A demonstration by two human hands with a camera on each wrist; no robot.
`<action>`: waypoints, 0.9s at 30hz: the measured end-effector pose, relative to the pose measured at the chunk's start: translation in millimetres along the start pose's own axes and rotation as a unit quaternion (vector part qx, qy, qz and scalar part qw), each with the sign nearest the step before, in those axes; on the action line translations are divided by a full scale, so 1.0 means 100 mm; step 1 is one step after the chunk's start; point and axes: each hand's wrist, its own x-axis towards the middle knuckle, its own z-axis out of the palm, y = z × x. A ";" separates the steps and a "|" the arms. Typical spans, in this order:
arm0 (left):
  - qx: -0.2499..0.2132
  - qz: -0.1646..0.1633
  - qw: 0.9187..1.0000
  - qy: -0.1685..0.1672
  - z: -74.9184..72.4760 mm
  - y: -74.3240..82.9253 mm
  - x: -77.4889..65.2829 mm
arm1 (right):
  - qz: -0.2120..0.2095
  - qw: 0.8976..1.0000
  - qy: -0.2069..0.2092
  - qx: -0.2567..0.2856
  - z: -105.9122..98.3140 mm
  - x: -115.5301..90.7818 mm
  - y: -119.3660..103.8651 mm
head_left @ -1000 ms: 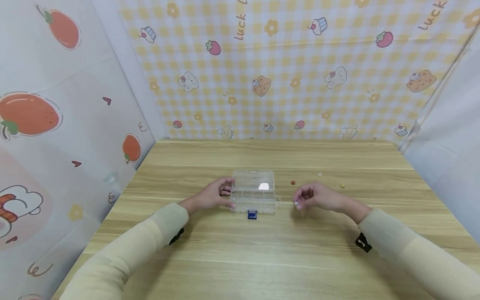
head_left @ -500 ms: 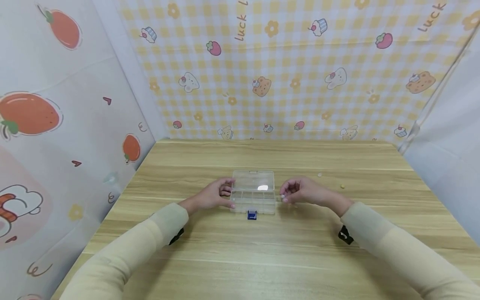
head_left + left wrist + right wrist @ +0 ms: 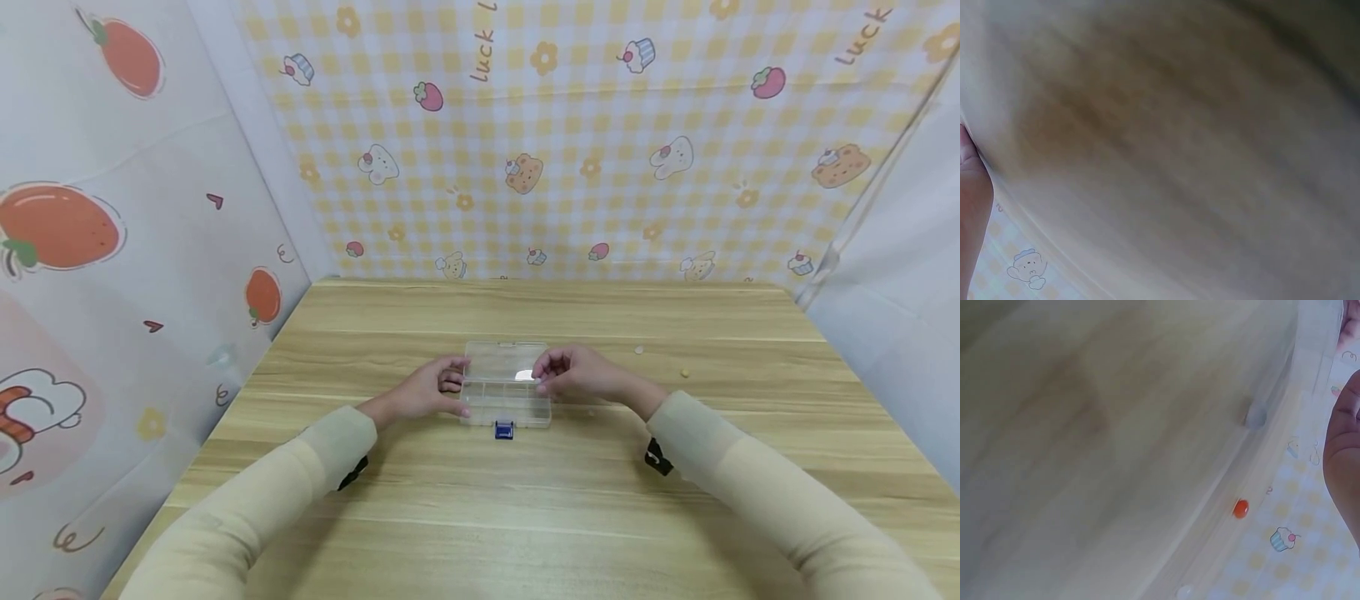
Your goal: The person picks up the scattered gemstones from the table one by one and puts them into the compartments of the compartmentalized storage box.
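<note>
A clear plastic compartment box (image 3: pixel 480 408) lies on the table with its lid (image 3: pixel 495 360) folded back and a blue latch (image 3: pixel 504 430) at the front. My left hand (image 3: pixel 423 390) holds the box's left side, fingers by the lid and thumb at the front corner. Over the right end of the box, my right hand (image 3: pixel 585 372) pinches a small white bead, mostly hidden by the fingertips. Part of the left hand (image 3: pixel 971 194) shows at the edge of the left wrist view. In the right wrist view appear the box (image 3: pixel 1316 344) and the right hand (image 3: pixel 1344 456).
On the wooden table (image 3: pixel 480 517), a pale bead (image 3: pixel 639 350) and a yellow bead (image 3: pixel 685 373) lie right of the box. A translucent piece (image 3: pixel 591 413) is nearer. An orange-red bead (image 3: pixel 1241 509) shows in the right wrist view. A checked curtain (image 3: pixel 480 208) hangs behind.
My right hand has moved left, from beside the box to over its right end, carrying the white bead. The orange-red bead has become hidden in the head view. My left hand stays put.
</note>
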 end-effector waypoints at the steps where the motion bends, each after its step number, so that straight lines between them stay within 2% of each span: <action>1: -0.002 0.000 1.000 0.000 0.00 0.00 0.00 | -0.002 1.000 0.000 0.001 0.01 0.02 -0.01; 11: 0.002 -0.002 1.000 0.005 0.00 0.00 0.00 | 0.007 1.000 0.000 -0.002 0.10 0.20 -0.06; 17: 0.001 -0.001 1.000 0.006 0.00 0.01 0.00 | 0.014 1.000 0.003 -0.016 0.14 0.26 -0.06; 27: -0.001 -0.001 1.000 0.009 0.01 0.00 0.00 | 0.029 1.000 -0.005 -0.001 0.17 0.30 -0.01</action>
